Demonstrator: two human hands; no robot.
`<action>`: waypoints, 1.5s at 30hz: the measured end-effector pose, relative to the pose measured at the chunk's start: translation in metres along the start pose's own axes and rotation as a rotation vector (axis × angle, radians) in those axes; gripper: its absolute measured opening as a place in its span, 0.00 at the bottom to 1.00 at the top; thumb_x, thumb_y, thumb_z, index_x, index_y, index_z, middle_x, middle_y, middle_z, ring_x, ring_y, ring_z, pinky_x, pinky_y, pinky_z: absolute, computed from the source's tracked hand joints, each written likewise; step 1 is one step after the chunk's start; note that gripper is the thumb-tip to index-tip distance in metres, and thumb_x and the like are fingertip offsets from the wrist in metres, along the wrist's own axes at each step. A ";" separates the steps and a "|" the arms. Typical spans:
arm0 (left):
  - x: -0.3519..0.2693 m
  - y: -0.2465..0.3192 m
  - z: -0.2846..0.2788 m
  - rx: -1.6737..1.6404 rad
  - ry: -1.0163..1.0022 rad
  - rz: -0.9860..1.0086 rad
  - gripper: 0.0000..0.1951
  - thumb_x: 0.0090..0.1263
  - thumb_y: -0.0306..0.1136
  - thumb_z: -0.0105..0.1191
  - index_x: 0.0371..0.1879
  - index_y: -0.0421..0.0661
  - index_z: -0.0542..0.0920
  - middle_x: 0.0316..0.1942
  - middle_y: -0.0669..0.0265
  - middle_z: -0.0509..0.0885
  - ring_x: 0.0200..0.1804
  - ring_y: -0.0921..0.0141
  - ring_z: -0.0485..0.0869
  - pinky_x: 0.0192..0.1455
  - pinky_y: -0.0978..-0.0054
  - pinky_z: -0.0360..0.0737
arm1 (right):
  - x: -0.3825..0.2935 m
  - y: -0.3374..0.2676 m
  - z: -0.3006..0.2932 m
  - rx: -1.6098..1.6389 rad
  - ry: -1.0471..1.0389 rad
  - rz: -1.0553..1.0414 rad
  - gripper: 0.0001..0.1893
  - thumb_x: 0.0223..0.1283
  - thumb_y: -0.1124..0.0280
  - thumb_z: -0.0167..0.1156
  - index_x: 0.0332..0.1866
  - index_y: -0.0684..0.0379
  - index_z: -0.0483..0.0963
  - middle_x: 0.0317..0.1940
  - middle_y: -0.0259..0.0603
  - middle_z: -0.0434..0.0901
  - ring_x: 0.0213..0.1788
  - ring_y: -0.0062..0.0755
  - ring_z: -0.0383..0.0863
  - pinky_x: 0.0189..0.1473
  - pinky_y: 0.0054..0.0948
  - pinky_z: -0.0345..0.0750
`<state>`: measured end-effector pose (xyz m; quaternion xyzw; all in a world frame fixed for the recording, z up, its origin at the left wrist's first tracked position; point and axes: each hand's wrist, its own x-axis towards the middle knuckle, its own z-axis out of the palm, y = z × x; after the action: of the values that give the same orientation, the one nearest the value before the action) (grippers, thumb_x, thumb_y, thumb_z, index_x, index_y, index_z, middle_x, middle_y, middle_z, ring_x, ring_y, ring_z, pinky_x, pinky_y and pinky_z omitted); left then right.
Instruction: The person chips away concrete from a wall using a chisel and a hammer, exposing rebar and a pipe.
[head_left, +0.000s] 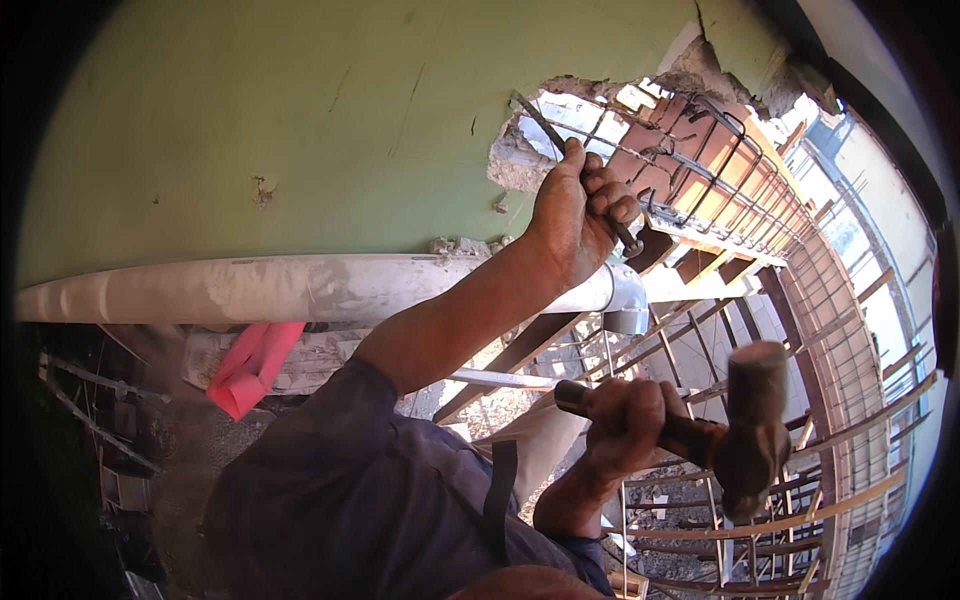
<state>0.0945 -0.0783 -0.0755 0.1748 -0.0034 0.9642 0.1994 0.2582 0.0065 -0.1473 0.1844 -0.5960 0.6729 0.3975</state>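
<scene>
My left hand (574, 206) is wrapped around a steel chisel (538, 118). Its tip meets the broken edge of a green-painted wall (300, 127), beside a ragged hole with crumbled masonry (517, 161). The chisel's struck end pokes out below my fingers. Lower and to the right, my right hand (626, 420) grips the dark handle of a sledgehammer (756, 427). The hammer's head is slightly blurred and apart from the chisel.
A dusty white pipe (360, 289) with a grey elbow (626, 300) runs along the wall's base. Bent rebar (712, 169) spans the opening beside wooden formwork. Timber poles (765, 529) and a rebar grid (832, 300) stretch right. Pink sheeting (251, 367) hangs below the pipe.
</scene>
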 end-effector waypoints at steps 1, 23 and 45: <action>-0.002 0.001 0.003 -0.013 0.007 -0.010 0.19 0.80 0.47 0.35 0.28 0.49 0.65 0.22 0.74 0.58 0.23 0.76 0.56 0.29 0.76 0.62 | 0.009 -0.023 -0.008 0.138 -0.071 -0.173 0.17 0.68 0.68 0.46 0.21 0.53 0.57 0.10 0.29 0.56 0.10 0.17 0.54 0.15 0.25 0.60; 0.004 0.005 0.008 -0.105 -0.063 -0.038 0.18 0.80 0.46 0.35 0.28 0.48 0.63 0.22 0.73 0.59 0.22 0.76 0.57 0.30 0.75 0.64 | 0.023 0.031 0.031 -0.221 0.003 0.406 0.17 0.66 0.67 0.50 0.20 0.56 0.60 0.09 0.28 0.57 0.10 0.18 0.52 0.15 0.24 0.57; 0.009 0.017 0.012 -0.095 -0.040 0.004 0.19 0.81 0.44 0.34 0.26 0.46 0.62 0.22 0.73 0.57 0.23 0.75 0.57 0.29 0.76 0.63 | 0.027 -0.028 0.002 0.463 -0.060 -0.176 0.16 0.66 0.71 0.46 0.20 0.56 0.58 0.08 0.33 0.59 0.09 0.20 0.55 0.14 0.27 0.58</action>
<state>0.0839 -0.0913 -0.0601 0.1842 -0.0535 0.9597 0.2053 0.2625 0.0120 -0.1086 0.3415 -0.4193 0.7484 0.3840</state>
